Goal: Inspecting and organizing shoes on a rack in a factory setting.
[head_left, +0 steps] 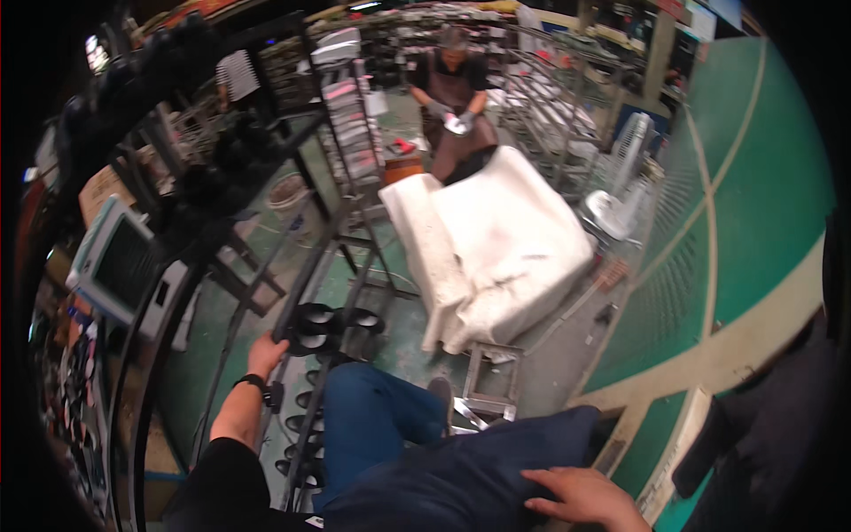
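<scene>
My left hand [265,353] is wrapped around a rail of a tall black metal rack [310,257] at the lower left, next to dark shoe soles [317,324] sitting on the rack's bars. A black band circles that wrist. My right hand [581,496] rests flat with fingers spread on my thigh, on dark blue trousers [461,470], holding nothing. One knee is raised toward the rack.
A large white padded block [496,248] lies on a metal stand ahead. Behind it a person in a dark apron [452,97] handles a small white item. A grey machine with a screen [115,266] stands left. More racks [550,115] and a white fan [620,186] stand right on green floor.
</scene>
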A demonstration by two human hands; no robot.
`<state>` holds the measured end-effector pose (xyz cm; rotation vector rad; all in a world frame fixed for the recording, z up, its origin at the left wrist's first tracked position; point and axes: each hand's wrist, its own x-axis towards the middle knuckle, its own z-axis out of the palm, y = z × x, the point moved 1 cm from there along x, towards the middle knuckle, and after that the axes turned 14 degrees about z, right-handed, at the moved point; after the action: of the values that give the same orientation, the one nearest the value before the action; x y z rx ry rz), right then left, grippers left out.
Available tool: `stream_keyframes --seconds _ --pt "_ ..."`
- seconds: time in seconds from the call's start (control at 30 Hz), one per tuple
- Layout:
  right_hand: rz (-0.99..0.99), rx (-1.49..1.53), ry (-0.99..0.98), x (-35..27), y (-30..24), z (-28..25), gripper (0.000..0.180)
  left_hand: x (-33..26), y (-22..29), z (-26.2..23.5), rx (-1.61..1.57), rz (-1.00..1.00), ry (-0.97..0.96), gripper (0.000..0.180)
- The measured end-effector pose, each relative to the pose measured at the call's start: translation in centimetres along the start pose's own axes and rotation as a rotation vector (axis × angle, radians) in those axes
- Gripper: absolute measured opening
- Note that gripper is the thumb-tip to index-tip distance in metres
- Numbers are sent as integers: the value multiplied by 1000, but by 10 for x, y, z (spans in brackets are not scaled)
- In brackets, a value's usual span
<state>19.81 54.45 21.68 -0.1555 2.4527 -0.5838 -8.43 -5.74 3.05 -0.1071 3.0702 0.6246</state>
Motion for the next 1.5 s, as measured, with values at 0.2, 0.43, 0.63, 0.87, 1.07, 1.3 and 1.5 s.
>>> stream_keyframes --seconds 0.2,0.43,0.63,0.87,1.07,1.3,1.5 --pt "41 35 -118 10 6 0 57 -6 -28 -4 -72 -26 89 37" --pt "103 33 -165 6 7 -1 59 -4 -13 0 -82 -12 66 39" --pt "101 20 -174 6 7 0 58 -5 -11 -1 -106 3 85 35" --pt "97 28 -172 9 5 -4 59 -8 -1 -6 -67 -28 104 35" --pt "53 4 -146 5 1 -2 61 -4 -13 -2 -12 -27 46 48" --pt "130 122 -89 -5 -16 -16 53 -3 -14 3 64 -41 69 45" --pt "135 130 -122 -2 -18 -20 53 -10 -3 -8 30 -79 36 49"
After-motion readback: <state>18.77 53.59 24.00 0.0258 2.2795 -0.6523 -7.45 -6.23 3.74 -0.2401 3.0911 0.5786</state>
